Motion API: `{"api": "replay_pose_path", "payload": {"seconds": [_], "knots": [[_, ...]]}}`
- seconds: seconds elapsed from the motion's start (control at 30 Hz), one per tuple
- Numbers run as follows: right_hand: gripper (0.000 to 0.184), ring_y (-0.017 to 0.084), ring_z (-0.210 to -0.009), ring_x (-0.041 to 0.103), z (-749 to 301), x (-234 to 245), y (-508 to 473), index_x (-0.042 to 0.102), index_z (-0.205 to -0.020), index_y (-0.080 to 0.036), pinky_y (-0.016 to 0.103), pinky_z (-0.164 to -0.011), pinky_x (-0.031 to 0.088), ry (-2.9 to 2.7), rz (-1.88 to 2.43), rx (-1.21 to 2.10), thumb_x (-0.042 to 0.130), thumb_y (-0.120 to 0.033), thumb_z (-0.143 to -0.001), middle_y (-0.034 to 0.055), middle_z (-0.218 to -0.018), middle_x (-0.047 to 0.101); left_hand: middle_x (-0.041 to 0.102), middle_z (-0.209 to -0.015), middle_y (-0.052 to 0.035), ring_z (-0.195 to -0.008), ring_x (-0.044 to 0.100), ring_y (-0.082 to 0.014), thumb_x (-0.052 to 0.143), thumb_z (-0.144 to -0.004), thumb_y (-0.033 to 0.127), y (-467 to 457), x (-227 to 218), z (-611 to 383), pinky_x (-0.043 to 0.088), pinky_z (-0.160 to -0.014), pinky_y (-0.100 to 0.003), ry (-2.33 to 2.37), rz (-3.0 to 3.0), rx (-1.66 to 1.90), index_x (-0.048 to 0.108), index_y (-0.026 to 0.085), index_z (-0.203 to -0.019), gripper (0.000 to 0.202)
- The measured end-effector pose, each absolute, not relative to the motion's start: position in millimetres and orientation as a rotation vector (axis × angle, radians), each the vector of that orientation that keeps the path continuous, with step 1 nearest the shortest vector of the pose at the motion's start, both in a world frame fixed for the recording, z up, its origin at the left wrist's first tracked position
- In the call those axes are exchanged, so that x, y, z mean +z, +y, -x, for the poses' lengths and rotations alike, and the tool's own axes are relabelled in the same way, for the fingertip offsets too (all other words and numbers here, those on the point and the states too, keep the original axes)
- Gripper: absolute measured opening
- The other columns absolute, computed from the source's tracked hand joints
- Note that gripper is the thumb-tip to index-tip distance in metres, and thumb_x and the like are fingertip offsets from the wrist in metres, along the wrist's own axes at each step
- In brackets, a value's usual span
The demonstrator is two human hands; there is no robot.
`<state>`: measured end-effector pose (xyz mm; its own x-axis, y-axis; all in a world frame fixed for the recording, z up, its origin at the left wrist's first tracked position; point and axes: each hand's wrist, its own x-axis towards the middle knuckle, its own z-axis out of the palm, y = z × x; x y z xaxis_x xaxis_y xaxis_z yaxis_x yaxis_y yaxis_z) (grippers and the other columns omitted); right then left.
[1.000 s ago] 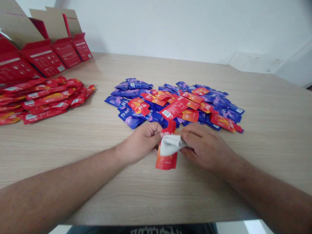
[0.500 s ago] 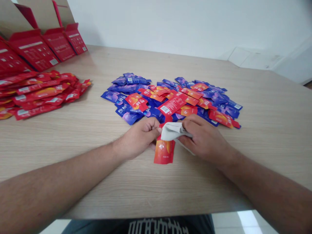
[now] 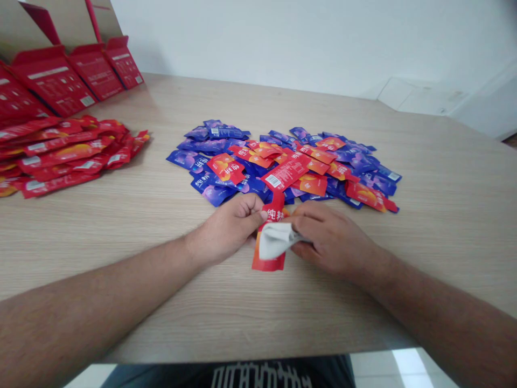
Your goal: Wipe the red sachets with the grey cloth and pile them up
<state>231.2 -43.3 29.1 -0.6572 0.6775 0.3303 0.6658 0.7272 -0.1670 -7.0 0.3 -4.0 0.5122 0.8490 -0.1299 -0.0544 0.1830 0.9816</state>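
A red and orange pouch [image 3: 270,265] with white lettering is pinched at its left edge by my left hand [image 3: 232,223]. Bunched in my closed right hand [image 3: 329,237] is a white cloth [image 3: 275,241], which lies across the lower front of the pouch. The cloth hides much of that half, while the lettering above it shows. Just beyond both hands spreads a pile of blue-purple pouches [image 3: 216,194], with several red pouches [image 3: 286,171] on top.
At the left is a heap of red pouches [image 3: 67,156]. Behind it stand red cardboard boxes [image 3: 52,81] with raised flaps. The wooden table [image 3: 169,318] ends in front of my lap, and a white wall [image 3: 283,48] rises at the back.
My right hand has moved the cloth down and slightly left over the pouch, so the upper lettering now shows. The left hand keeps its hold, almost still.
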Motion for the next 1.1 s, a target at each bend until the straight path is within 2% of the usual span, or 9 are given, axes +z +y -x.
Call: {"api": "replay_pose_path", "payload": {"seconds": [0.1,0.2,0.3,0.4,0.5,0.67,0.8,0.87,1.1], "knots": [[0.013,0.024,-0.097,0.067,-226.9,31.4,-48.9,0.067,-0.107,-0.021,0.038,-0.085,0.055,-2.647,0.911,0.077,0.064,-0.017,-0.096,0.0077,-0.108,0.072,0.057,-0.071,0.003,-0.059,0.052,-0.0089,0.075,-0.09,0.043,-0.1,-3.3,7.1,0.043,-0.055,-0.02,0.804,-1.254,0.752,0.054,0.019,-0.085,0.032],[0.007,0.026,-0.099,0.067,-230.8,31.8,-44.6,0.065,-0.105,-0.02,0.039,-0.085,0.055,-2.517,1.099,-0.009,0.066,-0.023,-0.098,0.0106,-0.108,0.071,0.059,-0.072,0.0025,-0.059,0.054,-0.0094,0.076,-0.09,0.041,-0.5,-2.0,6.5,0.044,-0.055,-0.021,0.813,-1.243,0.746,0.055,0.019,-0.085,0.031],[0.011,0.027,-0.1,0.066,-235.0,30.4,-39.3,0.064,-0.103,-0.02,0.04,-0.085,0.055,-2.435,1.21,-0.036,0.068,-0.029,-0.098,0.0121,-0.109,0.07,0.061,-0.073,0.002,-0.062,0.058,-0.0107,0.076,-0.089,0.041,-0.9,-2.0,6.0,0.048,-0.057,-0.022,0.828,-1.226,0.736,0.055,0.019,-0.086,0.031],[0.006,0.026,-0.098,0.066,-232.0,30.5,-42.7,0.065,-0.102,-0.02,0.039,-0.084,0.055,-2.566,1.058,0.05,0.066,-0.024,-0.097,0.0091,-0.107,0.07,0.058,-0.071,0.0031,-0.06,0.053,-0.0094,0.076,-0.089,0.042,-0.9,-2.8,6.5,0.044,-0.055,-0.02,0.831,-1.232,0.752,0.054,0.019,-0.084,0.033],[0.01,0.025,-0.097,0.066,-228.9,31.9,-47.2,0.067,-0.106,-0.021,0.038,-0.084,0.055,-2.629,0.957,0.057,0.065,-0.02,-0.097,0.0078,-0.106,0.07,0.055,-0.069,0.0036,-0.058,0.048,-0.0082,0.075,-0.09,0.041,-1.0,-2.4,6.9,0.039,-0.053,-0.019,0.829,-1.259,0.749,0.054,0.019,-0.083,0.032],[0.011,0.027,-0.098,0.066,-234.3,30.4,-40.9,0.064,-0.103,-0.02,0.039,-0.084,0.055,-2.423,1.217,-0.053,0.068,-0.029,-0.098,0.0117,-0.108,0.07,0.059,-0.072,0.0029,-0.06,0.054,-0.0094,0.075,-0.09,0.039,-1.9,0.0,5.7,0.045,-0.056,-0.02,0.841,-1.228,0.744,0.055,0.019,-0.086,0.029],[0.005,0.024,-0.093,0.065,-230.5,30.0,-45.1,0.065,-0.1,-0.021,0.037,-0.081,0.055,-2.576,1.029,0.041,0.067,-0.021,-0.096,0.0085,-0.103,0.07,0.058,-0.071,0.0029,-0.059,0.052,-0.0093,0.075,-0.09,0.042,-0.9,-2.0,6.3,0.043,-0.054,-0.02,0.828,-1.24,0.758,0.054,0.019,-0.085,0.032],[0.008,0.023,-0.092,0.065,-228.0,31.1,-48.6,0.067,-0.102,-0.021,0.037,-0.081,0.055,-2.649,0.932,0.07,0.065,-0.018,-0.095,0.0069,-0.102,0.07,0.057,-0.07,0.0028,-0.058,0.05,-0.009,0.075,-0.09,0.043,0.3,-3.4,7.3,0.041,-0.053,-0.02,0.815,-1.264,0.752,0.054,0.019,-0.085,0.032],[0.013,0.027,-0.098,0.065,-235.1,30.6,-39.6,0.064,-0.103,-0.018,0.04,-0.082,0.055,-2.439,1.228,-0.051,0.068,-0.029,-0.098,0.0123,-0.106,0.069,0.059,-0.074,0.0021,-0.063,0.056,-0.0109,0.074,-0.091,0.042,0.5,-2.4,7.1,0.048,-0.058,-0.022,0.836,-1.247,0.728,0.054,0.019,-0.086,0.031]]}}
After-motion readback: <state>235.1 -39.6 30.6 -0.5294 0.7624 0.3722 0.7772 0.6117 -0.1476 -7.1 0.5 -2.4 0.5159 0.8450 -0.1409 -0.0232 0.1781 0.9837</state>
